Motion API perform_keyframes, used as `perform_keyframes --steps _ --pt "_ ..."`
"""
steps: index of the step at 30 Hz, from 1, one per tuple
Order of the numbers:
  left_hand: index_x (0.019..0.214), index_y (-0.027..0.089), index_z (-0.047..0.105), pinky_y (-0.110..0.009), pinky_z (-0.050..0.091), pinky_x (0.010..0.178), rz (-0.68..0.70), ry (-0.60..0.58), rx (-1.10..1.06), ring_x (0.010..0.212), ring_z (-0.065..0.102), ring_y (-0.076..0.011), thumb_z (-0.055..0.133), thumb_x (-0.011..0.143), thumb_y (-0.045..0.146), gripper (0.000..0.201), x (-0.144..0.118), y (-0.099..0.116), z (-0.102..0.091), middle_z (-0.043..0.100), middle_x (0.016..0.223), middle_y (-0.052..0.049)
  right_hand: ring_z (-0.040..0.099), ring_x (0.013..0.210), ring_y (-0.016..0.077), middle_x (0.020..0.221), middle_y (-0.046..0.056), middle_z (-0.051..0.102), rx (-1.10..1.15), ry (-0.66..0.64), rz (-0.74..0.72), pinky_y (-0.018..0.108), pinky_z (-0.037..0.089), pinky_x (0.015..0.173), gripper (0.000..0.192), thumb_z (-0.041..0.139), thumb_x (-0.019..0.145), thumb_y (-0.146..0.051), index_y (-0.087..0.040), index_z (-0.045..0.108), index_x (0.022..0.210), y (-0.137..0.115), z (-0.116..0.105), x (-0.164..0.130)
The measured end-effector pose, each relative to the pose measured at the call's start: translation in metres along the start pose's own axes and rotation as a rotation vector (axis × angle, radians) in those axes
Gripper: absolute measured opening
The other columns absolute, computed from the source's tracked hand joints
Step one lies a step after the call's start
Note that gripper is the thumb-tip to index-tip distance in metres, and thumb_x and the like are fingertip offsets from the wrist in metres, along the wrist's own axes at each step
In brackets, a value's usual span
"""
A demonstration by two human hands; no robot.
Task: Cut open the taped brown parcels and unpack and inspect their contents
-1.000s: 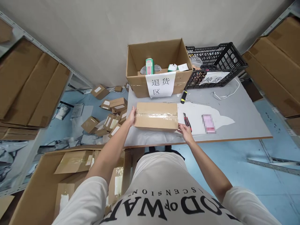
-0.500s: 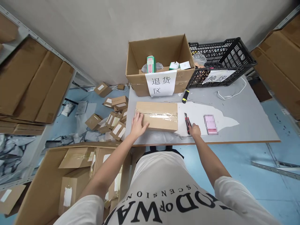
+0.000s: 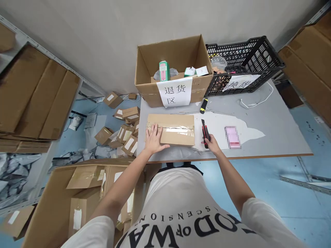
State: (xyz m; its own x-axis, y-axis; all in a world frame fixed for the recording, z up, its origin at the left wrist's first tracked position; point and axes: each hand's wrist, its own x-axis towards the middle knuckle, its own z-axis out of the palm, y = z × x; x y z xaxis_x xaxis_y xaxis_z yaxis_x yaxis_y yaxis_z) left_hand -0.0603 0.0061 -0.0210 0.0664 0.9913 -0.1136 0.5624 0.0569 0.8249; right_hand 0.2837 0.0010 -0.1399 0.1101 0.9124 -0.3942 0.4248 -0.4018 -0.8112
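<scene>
A brown cardboard box (image 3: 178,132) lies flat on the grey table, its top seam covered with clear tape. My left hand (image 3: 154,139) rests on the left end of this box, fingers spread over the top and thumb along the near side. To the right of the box, my right hand (image 3: 212,143) grips a red and black box cutter (image 3: 205,132) by its lower end. The cutter points away from me, over a torn white sheet (image 3: 219,122). Whether its blade is out is too small to tell.
At the back stand an open carton (image 3: 148,93) with small boxes inside and a black plastic crate (image 3: 248,65). A yellow-black cutter (image 3: 204,105) and a blurred pink item (image 3: 232,137) lie on the table (image 3: 279,137). A large carton (image 3: 51,199) of parcels stands at my left.
My right hand has raised the box cutter slightly and shifted it a little left. My left hand has spread further over the box's end, and the box has moved slightly left.
</scene>
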Motion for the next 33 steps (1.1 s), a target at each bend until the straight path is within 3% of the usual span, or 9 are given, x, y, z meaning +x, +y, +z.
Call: perform_keyframes --steps 3,6,14,18,26,33 --pt "0.135 0.018 0.045 -0.054 -0.007 0.110 0.062 -0.007 0.085 0.142 -0.007 -0.0373 0.062 0.065 0.067 0.086 0.003 -0.008 0.002 0.016 0.155 -0.013 0.057 0.056 0.0127 0.093 0.004 0.061 0.353 -0.163 -0.122 0.029 0.047 0.051 0.054 0.051 0.081 -0.049 -0.023 0.037 0.126 -0.017 -0.004 -0.022" --pt "0.137 0.017 0.043 -0.054 -0.004 0.111 0.113 -0.035 0.157 0.142 -0.006 -0.0373 0.059 0.067 0.068 0.089 0.005 -0.014 0.003 0.014 0.155 -0.014 0.051 0.048 0.0096 0.087 0.001 0.059 0.439 -0.224 -0.117 0.025 0.042 0.043 0.060 0.055 0.079 -0.049 -0.027 0.035 0.130 -0.031 -0.008 -0.037" --pt "0.140 0.015 0.039 -0.052 -0.015 0.109 0.137 -0.028 0.245 0.142 -0.001 -0.0358 0.067 0.057 0.069 0.103 0.005 -0.016 0.005 0.014 0.154 -0.016 0.048 0.045 0.0087 0.085 0.001 0.059 0.434 -0.262 -0.088 0.024 0.038 0.038 0.063 0.057 0.079 -0.050 -0.026 0.037 0.133 -0.041 -0.017 -0.052" --pt "0.138 0.017 0.042 -0.050 -0.013 0.110 0.106 0.016 0.202 0.143 0.001 -0.0347 0.062 0.059 0.073 0.099 0.004 -0.017 0.006 0.017 0.154 -0.014 0.047 0.043 0.0082 0.082 0.000 0.059 0.411 -0.262 -0.087 0.023 0.037 0.036 0.061 0.058 0.079 -0.050 -0.025 0.039 0.131 -0.045 -0.021 -0.057" --pt "0.147 0.010 0.019 -0.063 0.000 0.107 0.153 -0.086 0.886 0.141 0.004 -0.0388 0.040 0.072 0.076 0.103 0.004 -0.022 0.009 0.011 0.154 -0.021 0.043 0.036 0.0069 0.069 -0.002 0.056 0.333 -0.292 -0.026 0.021 0.032 0.030 0.065 0.056 0.080 -0.055 -0.020 0.041 0.134 -0.048 -0.033 -0.060" --pt "0.148 0.009 0.014 -0.065 0.006 0.105 0.158 -0.099 1.029 0.141 0.002 -0.0393 0.037 0.074 0.075 0.101 0.005 -0.026 0.012 0.009 0.154 -0.021 0.041 0.033 0.0073 0.061 -0.005 0.050 0.241 -0.363 -0.054 0.020 0.029 0.029 0.062 0.055 0.082 -0.054 -0.020 0.045 0.133 -0.047 -0.047 -0.073"
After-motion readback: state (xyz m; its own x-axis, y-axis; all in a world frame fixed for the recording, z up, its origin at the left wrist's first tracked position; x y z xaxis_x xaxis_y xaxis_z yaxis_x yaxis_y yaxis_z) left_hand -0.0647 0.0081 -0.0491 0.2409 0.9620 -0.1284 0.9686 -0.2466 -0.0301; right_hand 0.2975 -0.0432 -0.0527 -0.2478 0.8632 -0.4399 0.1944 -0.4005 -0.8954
